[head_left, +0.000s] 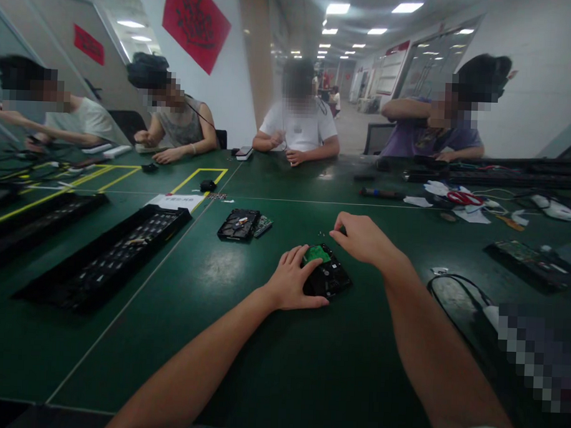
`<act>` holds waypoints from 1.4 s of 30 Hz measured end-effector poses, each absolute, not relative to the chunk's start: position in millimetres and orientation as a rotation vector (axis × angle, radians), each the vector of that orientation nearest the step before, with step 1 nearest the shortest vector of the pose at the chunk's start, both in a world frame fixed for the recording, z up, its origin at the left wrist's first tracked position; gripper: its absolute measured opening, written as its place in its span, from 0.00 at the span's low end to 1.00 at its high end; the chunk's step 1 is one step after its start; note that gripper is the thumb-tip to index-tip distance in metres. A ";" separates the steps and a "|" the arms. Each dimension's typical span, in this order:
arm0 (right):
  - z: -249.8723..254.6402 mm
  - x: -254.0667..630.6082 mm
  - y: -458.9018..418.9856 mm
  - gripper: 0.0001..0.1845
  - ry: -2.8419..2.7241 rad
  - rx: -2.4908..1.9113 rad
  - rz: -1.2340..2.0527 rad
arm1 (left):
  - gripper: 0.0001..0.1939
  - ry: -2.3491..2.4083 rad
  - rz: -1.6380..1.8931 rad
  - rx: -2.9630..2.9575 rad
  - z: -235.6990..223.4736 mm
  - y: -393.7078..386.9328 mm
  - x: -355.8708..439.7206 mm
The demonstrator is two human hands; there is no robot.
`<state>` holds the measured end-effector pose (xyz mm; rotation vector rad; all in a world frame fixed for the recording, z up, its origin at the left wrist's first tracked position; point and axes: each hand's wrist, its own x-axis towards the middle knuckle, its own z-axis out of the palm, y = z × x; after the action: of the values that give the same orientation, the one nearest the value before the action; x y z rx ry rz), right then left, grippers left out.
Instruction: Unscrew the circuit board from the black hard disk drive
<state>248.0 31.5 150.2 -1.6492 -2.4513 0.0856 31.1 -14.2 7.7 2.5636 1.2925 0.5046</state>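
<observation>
Black unit (pixel 338 279) on desk (pixel 270 382) | L hand (pixel 290 278): grip splayed over unit | R hand (pixel 366 240): grip curled, can't tell if holding sth

Saw pale wall (pixel 543 79) right, red sheet (pixel 197 27) on white pillar (pixel 231 100); noted lit ceiling panels (pixel 338 8), dark chair (pixel 377 140) beyond green table (pixel 121 352).

this looks like an electronics workshop in office premises. a long green desk (pixel 169 335), marked with yellow tape (pixel 212 169), carries a black device (pixel 337 278) with a green board showing, another circuit board (pixel 262 227), long black casings (pixel 101 264) and loose cables (pixel 464 198), with several people (pixel 297 133) seated along it. ceiling light panels (pixel 338 8), a corridor (pixel 357 123) and glass partitions (pixel 436 57) give the office air.
</observation>
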 end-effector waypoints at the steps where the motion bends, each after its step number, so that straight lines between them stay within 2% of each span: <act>1: 149.6 249.1 31.1 0.05 -2.457 -1.664 0.095 | 0.56 1.289 0.500 2.560 8.0 -15.2 30.3; 6: 146.6 263.3 25.3 0.04 -2.477 -1.715 0.126 | 0.56 1.315 0.492 2.524 7.8 -22.2 27.5; 12: 144.9 269.4 27.2 0.05 -2.478 -1.725 0.158 | 0.46 1.456 0.504 2.461 4.4 -32.3 30.4; 15: 143.6 262.9 26.0 0.04 -2.482 -1.683 0.095 | 0.44 1.439 0.516 2.481 5.4 -33.3 30.9; 22: 138.4 252.3 24.2 0.14 -2.312 -1.732 0.108 | 0.43 1.391 0.533 2.520 4.6 -30.0 30.7; 26: 136.3 247.1 25.5 0.13 -2.283 -1.721 0.106 | 0.43 1.388 0.530 2.528 4.3 -30.0 31.1; 32: 135.9 244.3 23.0 0.09 -2.354 -1.748 -0.066 | 0.43 1.389 0.529 2.524 6.5 -31.3 31.7; 36: 131.8 247.6 27.6 0.05 -2.373 -1.678 -0.018 | 0.43 1.393 0.514 2.520 6.6 -31.4 31.3; 42: 133.5 253.4 30.0 0.16 -2.262 -1.693 0.088 | 0.43 1.389 0.514 2.510 5.9 -30.2 30.8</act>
<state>253.4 30.0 133.5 -1.6933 -2.2616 0.0880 30.8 -30.2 5.9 2.5104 1.3892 0.5144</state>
